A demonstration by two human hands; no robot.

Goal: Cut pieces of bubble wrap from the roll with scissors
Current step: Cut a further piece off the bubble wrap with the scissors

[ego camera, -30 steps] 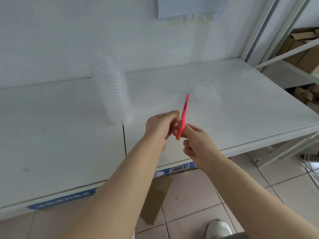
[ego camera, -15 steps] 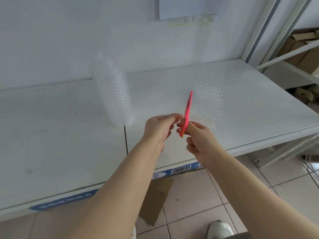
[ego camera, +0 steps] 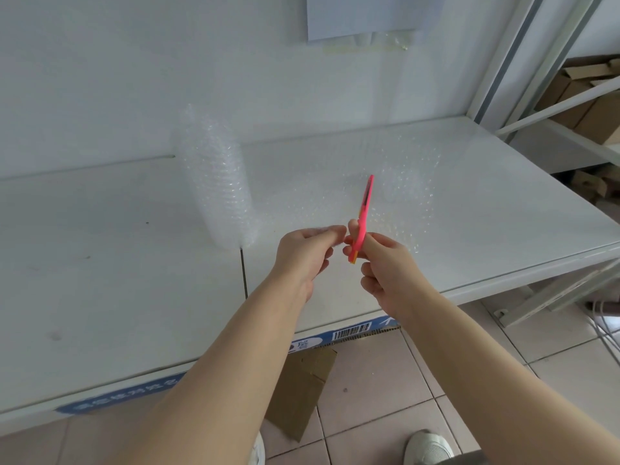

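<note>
Bubble wrap roll upright on white table, toward the back near the wall, base just beside a dark seam in the tabletop. Loose clear sheet drawn off the roll to the right, raised over the table, far end curling; exact edges hard to trace against the white surface. Pink scissors edge-on in the sheet, tip up and away, small orange bit at the handle end; blades apart or together, cannot tell from this angle. Right hand curled round the scissor handles, thumb up against the pink grip. Left hand just left of the scissors, thumb and fingertips pinching the near edge of the sheet, hands nearly touching. Both forearms bare, reaching in from below. Blue label with barcode on the table's front edge. Under the edge, flat cardboard piece on a pale tiled floor; white shoe at bottom right. Pale sheet of paper on the wall above. Grey metal shelving on the right with cardboard boxes; white cables on the floor below.
</note>
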